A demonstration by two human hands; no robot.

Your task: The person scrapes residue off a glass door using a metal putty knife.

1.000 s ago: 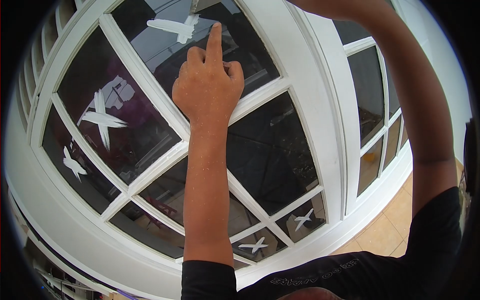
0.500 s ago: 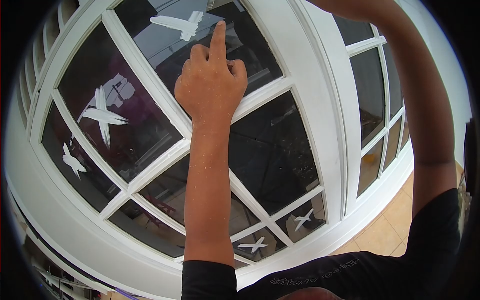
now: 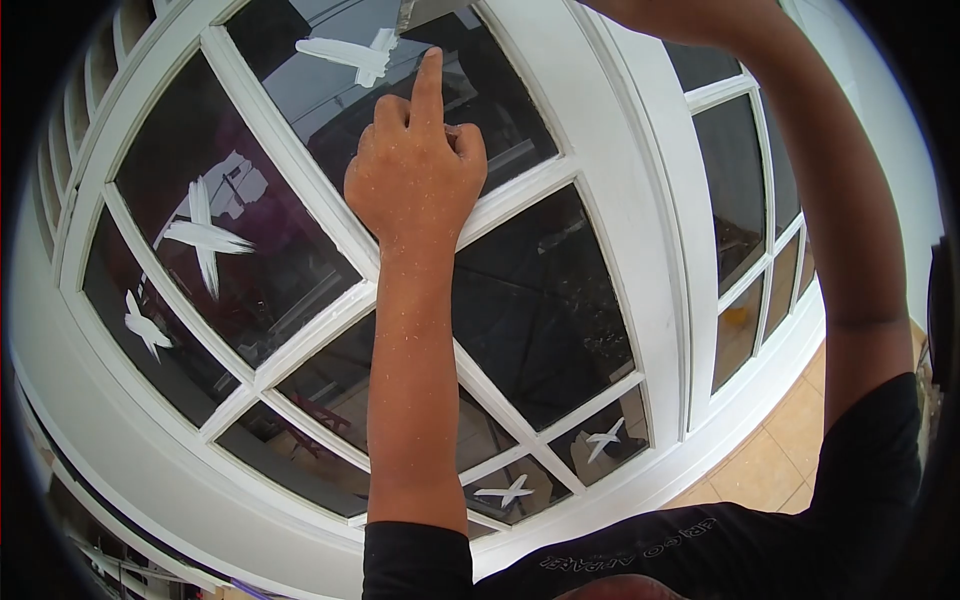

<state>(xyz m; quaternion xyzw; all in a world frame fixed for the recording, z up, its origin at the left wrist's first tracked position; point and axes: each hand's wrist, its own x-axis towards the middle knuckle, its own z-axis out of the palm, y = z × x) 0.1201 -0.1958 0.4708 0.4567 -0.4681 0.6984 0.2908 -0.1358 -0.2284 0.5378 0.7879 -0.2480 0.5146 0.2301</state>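
Observation:
My left hand [image 3: 415, 165] is over a dark window pane, its index finger stretched up and the other fingers curled; nothing shows in it. Its fingertip lies just right of and below a white paint-like mark [image 3: 352, 55] on the glass. A flat grey scraper blade [image 3: 432, 10] enters at the top edge, its corner beside that mark. My right hand [image 3: 670, 15] is at the top, partly cut off, on the scraper's side; its grip on the handle is out of frame.
A white-framed window [image 3: 320, 325] with several dark panes fills the view. White crosses mark other panes, such as a large cross [image 3: 207, 237] at left and a small cross [image 3: 605, 440] at lower right. Another paned section [image 3: 735, 190] stands right, above a tiled floor [image 3: 765, 465].
The scraper blade has come further into view at the top, beside the white mark. My right hand has shifted slightly left. My left hand keeps nearly the same pose.

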